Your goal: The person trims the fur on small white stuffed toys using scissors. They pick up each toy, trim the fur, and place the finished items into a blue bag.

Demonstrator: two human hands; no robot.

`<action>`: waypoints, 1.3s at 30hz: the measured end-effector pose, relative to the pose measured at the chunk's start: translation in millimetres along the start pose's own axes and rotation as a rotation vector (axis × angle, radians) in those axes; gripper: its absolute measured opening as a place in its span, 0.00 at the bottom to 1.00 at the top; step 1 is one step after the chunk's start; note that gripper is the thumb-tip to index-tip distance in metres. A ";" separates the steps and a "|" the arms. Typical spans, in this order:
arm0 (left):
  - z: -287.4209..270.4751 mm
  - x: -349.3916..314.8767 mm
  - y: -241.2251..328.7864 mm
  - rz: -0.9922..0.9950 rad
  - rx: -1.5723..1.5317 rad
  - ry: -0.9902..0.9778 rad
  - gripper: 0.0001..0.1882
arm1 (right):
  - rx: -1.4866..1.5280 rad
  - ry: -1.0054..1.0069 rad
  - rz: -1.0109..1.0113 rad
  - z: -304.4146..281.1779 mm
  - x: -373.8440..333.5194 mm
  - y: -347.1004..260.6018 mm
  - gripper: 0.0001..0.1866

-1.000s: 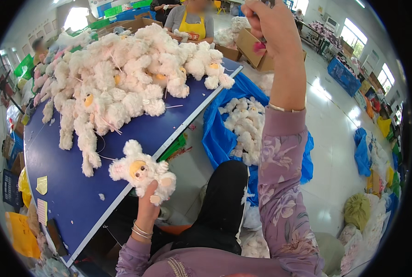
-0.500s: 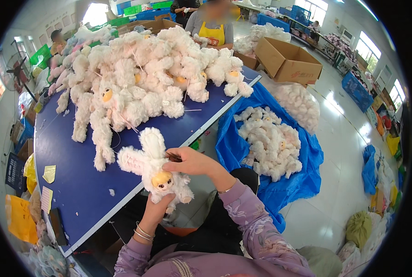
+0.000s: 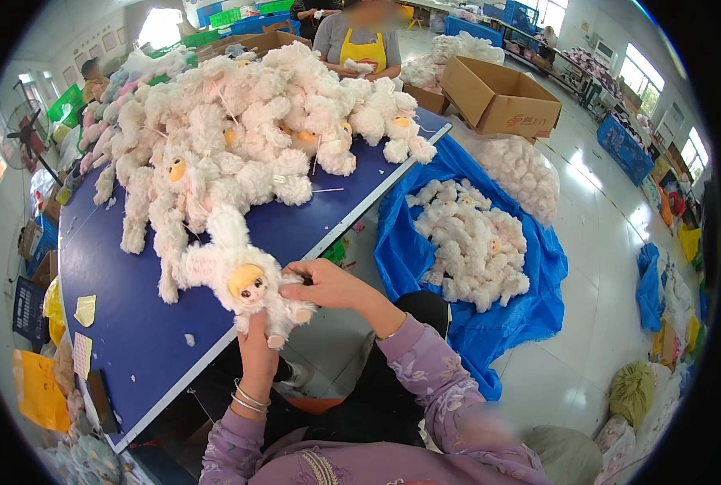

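A white fluffy plush doll (image 3: 251,279) with long rabbit ears, a blond fringe and a small doll face tilts over the table edge. From below, my left hand (image 3: 257,347) grips its lower body, thumb up on the front. My right hand (image 3: 332,287) is closed at the doll's side, thumb and fingers pinching the fur by its arm. Any small tool inside the right palm is hidden. Just beyond the doll, a big heap of similar white plush dolls (image 3: 247,121) covers much of the blue table (image 3: 142,347).
Right of the table, a blue plastic sack (image 3: 538,311) lies open with white plush pieces (image 3: 477,246) inside. Behind it are a stuffed clear bag (image 3: 522,178) and a cardboard box (image 3: 498,97). Across the table sits a person in a yellow apron (image 3: 364,52).
The doll has turned and moved slightly left, its ears now against the heap. My right hand has shifted down to its side; the dark tool seen in its fingers no longer shows.
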State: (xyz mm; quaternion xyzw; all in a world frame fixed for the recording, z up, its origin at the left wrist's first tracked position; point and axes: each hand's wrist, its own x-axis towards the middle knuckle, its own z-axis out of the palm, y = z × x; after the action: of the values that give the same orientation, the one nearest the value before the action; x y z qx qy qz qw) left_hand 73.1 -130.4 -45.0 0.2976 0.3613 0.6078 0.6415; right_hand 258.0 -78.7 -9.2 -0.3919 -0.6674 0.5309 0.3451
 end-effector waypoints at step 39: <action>-21.1 0.0 7.8 0.106 0.013 -0.106 0.24 | 0.455 0.005 0.018 24.2 3.9 0.6 0.18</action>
State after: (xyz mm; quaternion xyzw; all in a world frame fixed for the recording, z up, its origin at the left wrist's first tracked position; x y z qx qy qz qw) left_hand 51.3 -131.0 -50.5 0.3522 0.3147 0.6220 0.6246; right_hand 235.1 -85.8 -14.3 -0.3112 -0.5261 0.6698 0.4217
